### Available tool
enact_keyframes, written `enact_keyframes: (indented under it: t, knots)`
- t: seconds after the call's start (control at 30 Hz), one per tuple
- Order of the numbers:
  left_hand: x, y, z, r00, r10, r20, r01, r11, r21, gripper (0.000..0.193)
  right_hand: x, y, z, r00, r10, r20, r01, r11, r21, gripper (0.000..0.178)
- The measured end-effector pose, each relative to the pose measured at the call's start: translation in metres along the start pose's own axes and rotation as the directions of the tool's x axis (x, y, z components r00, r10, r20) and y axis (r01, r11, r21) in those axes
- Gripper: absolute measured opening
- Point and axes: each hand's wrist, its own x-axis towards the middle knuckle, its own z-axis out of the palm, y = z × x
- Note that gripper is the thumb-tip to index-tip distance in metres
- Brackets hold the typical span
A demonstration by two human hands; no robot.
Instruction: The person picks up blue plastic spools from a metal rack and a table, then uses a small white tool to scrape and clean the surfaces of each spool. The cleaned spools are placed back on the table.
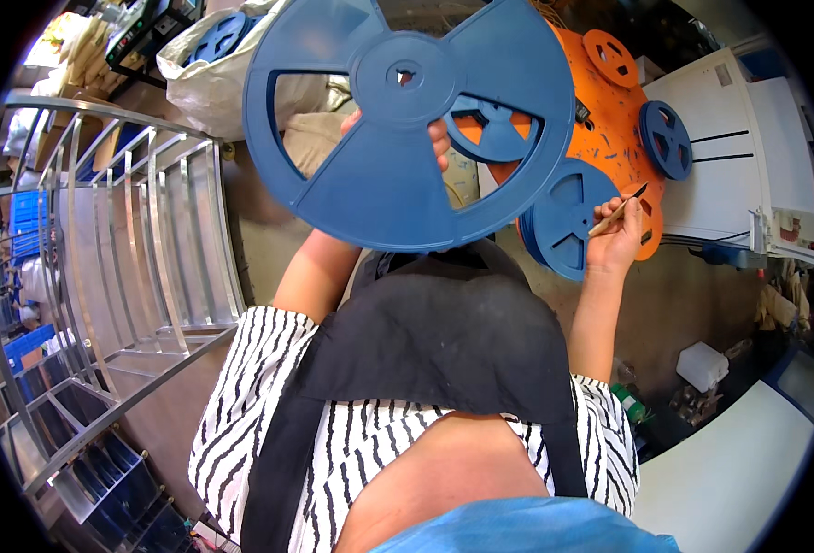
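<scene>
My left hand holds up a large blue plastic reel with wedge-shaped cut-outs; only the fingertips show past the reel's edge and through a cut-out. My right hand grips a thin wooden-handled tool, its dark tip pointing up to the right. That tip sits over an orange reel lying on a stack with smaller blue reels just left of the hand. A further small blue reel rests on the orange one's right side.
A metal rack of curved bars fills the left. A white sack holding blue reels stands at the top left. A white machine or cabinet is at the right, a white surface at the lower right.
</scene>
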Motion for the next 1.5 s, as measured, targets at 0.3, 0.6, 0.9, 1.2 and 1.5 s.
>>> enact_keyframes:
  t: [0.3, 0.6, 0.9, 1.2, 1.5]
  knots:
    - [0.04, -0.01, -0.039, 0.994, -0.092, 0.062, 0.097, 0.992, -0.083, 0.048, -0.004, 0.014, -0.052, 0.981, 0.071, -0.179, -0.065, 0.997, 0.04, 0.015]
    - [0.092, -0.062, -0.086, 0.918, -0.153, -0.367, 0.344, 0.768, 0.54, 0.058, -0.027, 0.006, -0.093, 0.884, -0.181, -0.432, 0.126, 0.98, -0.154, 0.015]
    - [0.116, -0.207, -0.204, 0.955, -0.112, -0.275, 0.133, -0.666, 0.734, 0.078, -0.017, 0.029, -0.139, 0.8, -0.153, -0.58, -0.003, 0.966, -0.26, 0.025]
    - [0.082, -0.27, -0.239, 0.953, -0.173, -0.25, 0.025, -0.776, 0.63, 0.081, -0.035, 0.097, -0.25, 0.69, -0.094, -0.718, -0.34, 0.833, -0.436, 0.029]
    - [0.104, -0.05, -0.329, 0.959, 0.263, -0.102, 0.279, -0.937, 0.21, 0.065, -0.048, 0.069, -0.261, 0.617, -0.185, -0.765, -0.424, 0.741, -0.521, 0.028]
